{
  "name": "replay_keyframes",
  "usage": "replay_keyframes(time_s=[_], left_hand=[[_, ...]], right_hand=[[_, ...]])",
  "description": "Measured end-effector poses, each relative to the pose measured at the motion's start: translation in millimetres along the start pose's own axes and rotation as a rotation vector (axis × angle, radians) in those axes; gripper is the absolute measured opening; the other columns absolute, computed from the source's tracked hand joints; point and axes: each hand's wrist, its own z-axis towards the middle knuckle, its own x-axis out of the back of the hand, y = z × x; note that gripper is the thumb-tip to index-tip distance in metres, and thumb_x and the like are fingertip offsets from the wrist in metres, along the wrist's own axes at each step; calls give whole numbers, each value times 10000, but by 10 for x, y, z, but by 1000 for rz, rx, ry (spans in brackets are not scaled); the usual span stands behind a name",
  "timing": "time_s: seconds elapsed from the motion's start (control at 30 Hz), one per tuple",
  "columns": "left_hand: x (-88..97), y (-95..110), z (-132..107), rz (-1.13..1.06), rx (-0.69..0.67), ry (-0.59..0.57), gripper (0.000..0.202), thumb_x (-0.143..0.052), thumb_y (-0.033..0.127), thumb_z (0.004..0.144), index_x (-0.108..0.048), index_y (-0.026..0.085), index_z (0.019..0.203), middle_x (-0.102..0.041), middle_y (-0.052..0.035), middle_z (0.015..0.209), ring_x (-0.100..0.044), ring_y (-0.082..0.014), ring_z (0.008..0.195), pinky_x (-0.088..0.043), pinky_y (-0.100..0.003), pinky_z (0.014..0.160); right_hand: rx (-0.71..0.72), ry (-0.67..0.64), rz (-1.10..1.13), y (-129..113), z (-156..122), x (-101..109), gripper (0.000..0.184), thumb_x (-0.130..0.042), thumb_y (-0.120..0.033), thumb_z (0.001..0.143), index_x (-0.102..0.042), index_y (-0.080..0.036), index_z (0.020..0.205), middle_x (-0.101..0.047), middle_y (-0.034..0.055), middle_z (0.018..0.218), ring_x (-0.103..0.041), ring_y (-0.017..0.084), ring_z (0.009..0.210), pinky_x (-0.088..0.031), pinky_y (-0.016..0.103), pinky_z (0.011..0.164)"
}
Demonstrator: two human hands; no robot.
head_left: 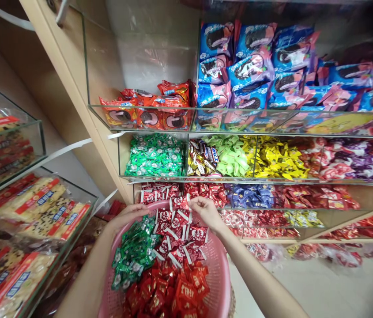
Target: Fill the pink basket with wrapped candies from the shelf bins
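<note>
A pink plastic basket [221, 282] sits low in front of me, filled with green-wrapped candies [133, 251], red and white wrapped candies [176, 234] and darker red ones [173, 291]. My left hand [128, 216] grips the basket's far left rim. My right hand [206, 210] is above the far rim, with its fingers pinched on a red and white candy [179, 202]. Just beyond it is a glass bin of the same red and white candies [160, 192].
Tiered glass bins [153, 154] hold green, yellow, purple, blue and red candies. The top bin holds blue and orange cookie packs [246, 70]. Glass cases with red-labelled cakes [37, 203] stand at the left. A wooden shelf frame [73, 88] runs diagonally.
</note>
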Motion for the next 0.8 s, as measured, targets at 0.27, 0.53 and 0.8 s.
replay_keyframes(time_s=[0.27,0.53,0.8], left_hand=[[99,-52,-27,7,-9,9,322,-638,440,692,-670,138,799,-656,-38,853,-539,-190,834,-372,-248,730],[91,-110,28,-10,12,0,333,-623,460,704,-651,145,808,-632,-28,856,-524,-180,822,-364,-239,691],[44,-14,59,-27,26,-23,327,-635,458,692,-656,148,794,-641,-13,805,-523,-160,759,-363,-238,673]], right_hand=[[-60,-170,19,26,-298,-141,192,-620,-332,718,-601,-143,689,-585,-12,594,-469,86,525,-380,225,543],[-186,-294,-88,320,-740,-229,122,-586,-242,714,-564,-150,637,-561,-12,576,-485,98,518,-372,217,513],[-176,-373,-305,397,-779,-396,108,-523,-151,703,-572,-144,608,-594,0,570,-516,102,520,-363,197,505]])
